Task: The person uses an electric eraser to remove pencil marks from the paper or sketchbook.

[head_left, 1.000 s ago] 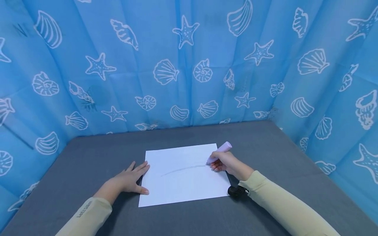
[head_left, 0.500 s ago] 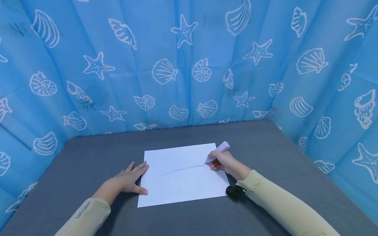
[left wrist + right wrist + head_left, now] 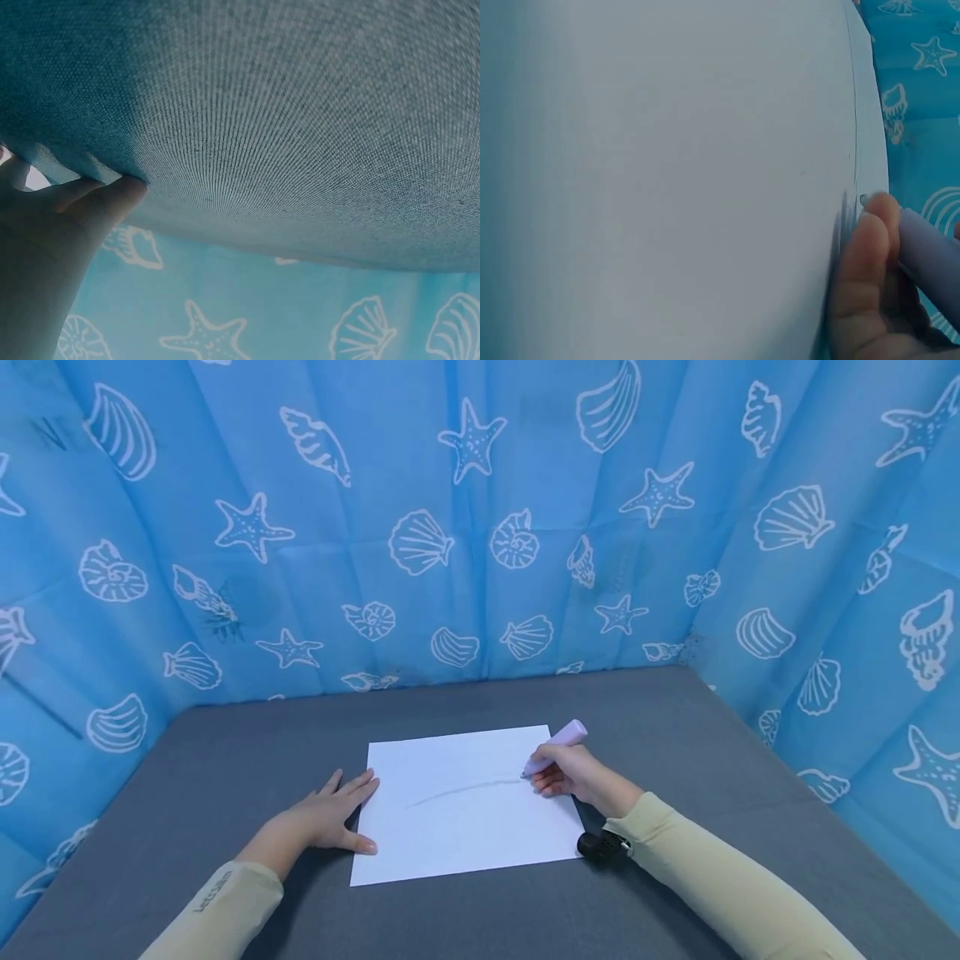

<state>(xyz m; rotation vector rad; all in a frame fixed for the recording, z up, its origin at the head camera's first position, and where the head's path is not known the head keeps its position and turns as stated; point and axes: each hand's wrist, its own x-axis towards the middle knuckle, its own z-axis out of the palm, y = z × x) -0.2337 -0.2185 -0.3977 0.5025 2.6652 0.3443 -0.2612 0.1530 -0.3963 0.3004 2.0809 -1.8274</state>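
Beyond both hands rises a blue curtain (image 3: 483, 485) printed with white shells and starfish, and under them lies a grey cloth-covered table (image 3: 247, 760). The white paper (image 3: 465, 835) is on that cloth, between the two hands. The left hand (image 3: 330, 814) is spread, grasping nothing, only its fingertips and thumb tip resting on the paper's near-side edge—a slim hold, I judge, so a sideways drag by the other hand could make the paper slide or turn. The right hand (image 3: 577, 772) pinches a lilac marker (image 3: 561, 739), its tip down at the paper just ahead of the curled fingers; whether it presses or barely hovers I cannot tell. The paper's right edge runs under this hand, so a stroke going further outward could mark the cloth. A black device (image 3: 598, 846) sits below the right wrist, by the paper's near corner, and might snag or nudge it if the wrist drops. Finest of all, a faint line (image 3: 465, 789) stretches from the marker tip toward the left hand—the curled fingers could smudge it if they sweep back over fresh ink.
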